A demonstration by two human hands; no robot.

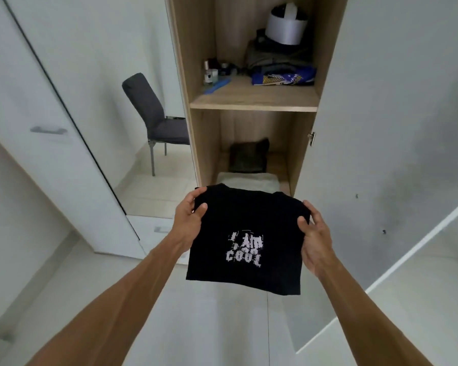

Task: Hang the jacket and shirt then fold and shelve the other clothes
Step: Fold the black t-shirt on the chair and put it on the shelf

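Observation:
A folded black T-shirt (pixel 245 241) with pale lettering hangs flat between my hands in front of the open wooden wardrobe (pixel 251 103). My left hand (pixel 189 220) grips its left edge, thumb on top. My right hand (pixel 313 239) grips its right edge the same way. Just beyond the shirt, on the lower shelf, lie a pale folded cloth (pixel 247 182) and behind it a dark folded garment (pixel 249 157). The upper shelf holds a blue patterned garment (pixel 283 77) and a grey folded pile (pixel 273 58).
A white and black helmet-like object (pixel 286 25) sits on the grey pile. Small bottles (pixel 210 73) and a blue comb stand at the upper shelf's left. The white wardrobe door (pixel 386 128) stands open on the right. A grey chair (pixel 156 117) stands at the left.

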